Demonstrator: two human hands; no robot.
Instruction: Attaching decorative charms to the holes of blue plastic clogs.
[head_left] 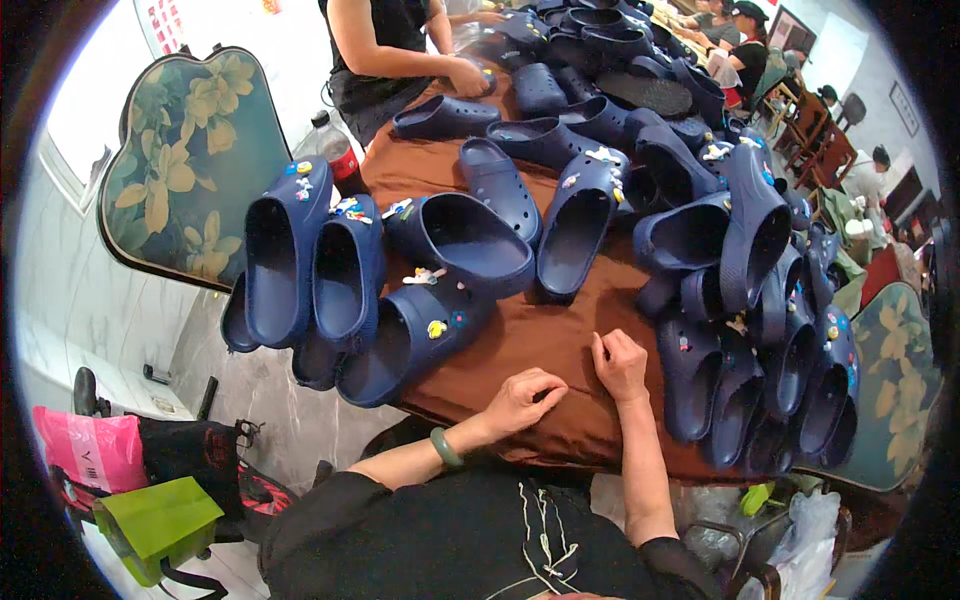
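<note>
My left hand [526,402], with a green bangle [446,447] on its wrist, rests at the near part of the brown-covered table [540,345]. Its fingers curl toward the thumb; what they hold, if anything, is hidden. Just to its right, my right hand [620,367] is curled closed on the cloth, its palm side out of sight. Neither hand touches a shoe. Nearest the left is a dark blue clog [415,340] with small colourful charms. Beyond both hands lies another charm-decorated clog [578,225], its opening toward me. More clogs [690,375] are piled beside my right hand.
Stacked clogs [285,255] stand along the left edge, near a dark drink bottle [335,150]. A large heap of clogs [620,50] covers the far end. Across the table, another person's hand [468,77] is at the clogs. Flower-patterned chair backs [185,165] flank the table.
</note>
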